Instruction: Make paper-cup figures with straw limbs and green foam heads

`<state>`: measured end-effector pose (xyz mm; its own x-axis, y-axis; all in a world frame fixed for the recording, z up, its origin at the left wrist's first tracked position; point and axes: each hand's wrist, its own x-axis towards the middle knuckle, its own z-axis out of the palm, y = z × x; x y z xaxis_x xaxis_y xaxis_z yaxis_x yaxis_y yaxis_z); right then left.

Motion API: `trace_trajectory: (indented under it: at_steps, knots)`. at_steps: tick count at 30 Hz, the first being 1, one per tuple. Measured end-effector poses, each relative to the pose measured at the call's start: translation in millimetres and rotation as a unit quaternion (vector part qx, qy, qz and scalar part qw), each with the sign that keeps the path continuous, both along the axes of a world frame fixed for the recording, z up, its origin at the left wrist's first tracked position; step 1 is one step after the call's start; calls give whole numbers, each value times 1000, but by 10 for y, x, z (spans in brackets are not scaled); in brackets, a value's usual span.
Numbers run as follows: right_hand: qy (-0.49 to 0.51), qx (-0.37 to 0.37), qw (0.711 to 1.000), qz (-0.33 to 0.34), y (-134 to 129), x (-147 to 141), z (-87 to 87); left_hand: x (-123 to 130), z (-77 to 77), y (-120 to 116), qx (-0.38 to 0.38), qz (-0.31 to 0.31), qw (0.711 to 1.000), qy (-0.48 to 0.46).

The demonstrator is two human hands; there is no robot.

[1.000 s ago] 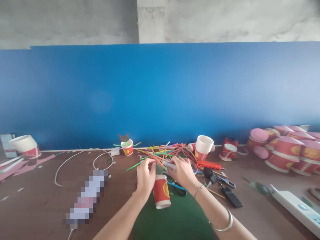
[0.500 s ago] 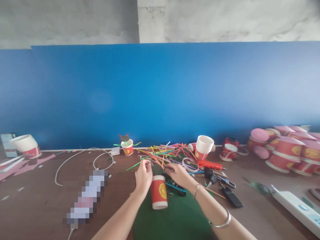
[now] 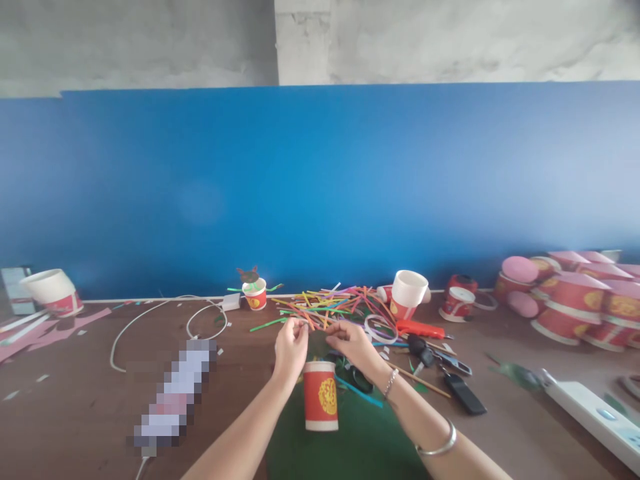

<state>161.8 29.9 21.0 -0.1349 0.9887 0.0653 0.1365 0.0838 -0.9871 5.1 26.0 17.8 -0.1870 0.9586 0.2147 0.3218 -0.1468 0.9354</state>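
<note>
in the lower middle of the frame, a red paper cup [image 3: 321,397] with a gold mark is being shown, just below and between two bare hands. a dark green piece [image 3: 317,347] is being seen right by the top of the cup. the left hand [image 3: 290,350] is being held to the left of this piece, with its thumb and fingers bent close together. the right hand [image 3: 356,345] is being held to the right, with its fingertips being pointed in toward the middle. whether anything is being pinched by either hand cannot be told, as the fingertips are too small to see well. under the cup, a green mat [image 3: 360,447] is being shown.

just above the hands, a pile of colored strips [image 3: 313,310] is being seen. right of the pile, a red tool [image 3: 420,329] and some keys [image 3: 420,353] are being shown. at the far right, many pink-topped cups [image 3: 575,293] are being stacked up on the brown table [image 3: 75,413].
</note>
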Motion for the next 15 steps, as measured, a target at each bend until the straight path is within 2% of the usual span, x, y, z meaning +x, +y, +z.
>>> trace_trajectory:
  at_steps: [15]
  knots:
    - [-10, 19, 1000, 8, -35, 19, 87, 70, 140, -86, -23, -27, 996, -86]
